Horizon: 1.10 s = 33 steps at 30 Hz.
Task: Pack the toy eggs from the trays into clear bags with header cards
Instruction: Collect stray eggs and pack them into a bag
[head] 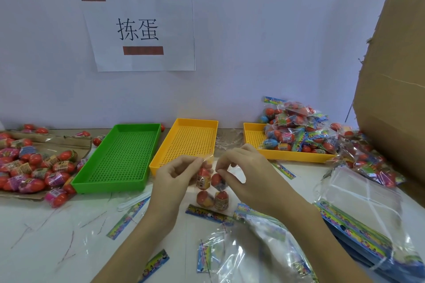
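Seen from above, a person's two hands meet over a white table point(46, 232). The left hand point(171, 177) and the right hand point(241, 172) each pinch the top edge of a clear bag point(210, 187) between thumb and fingertips, holding it upright between them. Four toy eggs point(203, 178), red with printed wrappers, sit inside the bag in two rows of two. The bag's colourful header card point(207, 213) lies at its lower end, near the table.

Behind the hands stand three perforated trays side by side. The green tray point(119, 156) is on the left, a yellow tray point(186, 145) is in the middle just behind the bag, and a second yellow tray point(253, 135) on the right is heaped with filled bags point(296, 131) that spill past it to the right.

At far left, a pile of loose eggs point(32, 165) lies on a piece of brown cardboard. Loose header strips point(127, 218) are scattered on the table near the forearms. A stack of unfilled bags point(358, 220) with header cards lies at lower right. A large cardboard box point(395, 76) rises at the right edge. A paper sign point(138, 30) with two printed characters is taped to the wall behind.
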Available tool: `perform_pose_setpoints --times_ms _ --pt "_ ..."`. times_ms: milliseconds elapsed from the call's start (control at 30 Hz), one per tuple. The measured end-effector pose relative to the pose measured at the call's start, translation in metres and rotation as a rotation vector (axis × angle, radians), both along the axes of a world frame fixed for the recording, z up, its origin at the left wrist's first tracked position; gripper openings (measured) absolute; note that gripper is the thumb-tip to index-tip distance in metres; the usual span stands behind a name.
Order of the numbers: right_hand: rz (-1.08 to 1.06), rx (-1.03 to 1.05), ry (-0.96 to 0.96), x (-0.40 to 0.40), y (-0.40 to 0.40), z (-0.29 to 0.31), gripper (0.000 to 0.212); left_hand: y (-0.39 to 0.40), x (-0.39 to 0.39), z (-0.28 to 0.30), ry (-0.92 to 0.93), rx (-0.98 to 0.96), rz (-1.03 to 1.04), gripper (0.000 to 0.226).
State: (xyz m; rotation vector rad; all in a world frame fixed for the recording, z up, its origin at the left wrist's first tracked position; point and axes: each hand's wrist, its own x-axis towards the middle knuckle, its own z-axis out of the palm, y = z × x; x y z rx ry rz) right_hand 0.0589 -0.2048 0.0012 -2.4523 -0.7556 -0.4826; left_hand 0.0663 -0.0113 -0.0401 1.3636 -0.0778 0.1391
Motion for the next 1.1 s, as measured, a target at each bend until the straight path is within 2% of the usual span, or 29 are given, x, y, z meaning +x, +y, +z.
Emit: perform_pose_setpoints --times_ms 167,300,400,467,667,867,1100 --pt "-0.095 0.066 -0.129 -0.002 0.008 -0.001 0.016 -0.001 -0.004 0.005 0.035 -0.087 -0.049 0.021" --pt "-0.153 0.141 -0.261 -0.004 0.017 -0.003 0.017 -0.005 -0.009 0.005 -0.039 0.006 -0.035 0.014" --pt "-0.162 0.215 -0.295 -0.005 0.022 -0.007 0.022 -0.008 -0.011 0.007 -0.064 0.012 -0.012 0.014" --pt "-0.138 0.25 -0.305 -0.006 0.024 -0.007 0.019 -0.009 -0.012 0.009 -0.063 -0.005 -0.017 0.016" --pt "-0.127 0.219 -0.322 -0.005 0.023 -0.007 0.013 -0.006 -0.011 0.01 -0.094 -0.025 -0.122 0.019" --pt "-0.138 0.244 -0.317 -0.005 0.02 -0.005 0.013 -0.002 -0.013 0.015 -0.315 0.267 -0.035 0.027" --pt "-0.102 0.198 -0.386 -0.003 0.02 -0.006 0.008 -0.002 -0.016 0.015 -0.406 0.382 0.057 0.028"
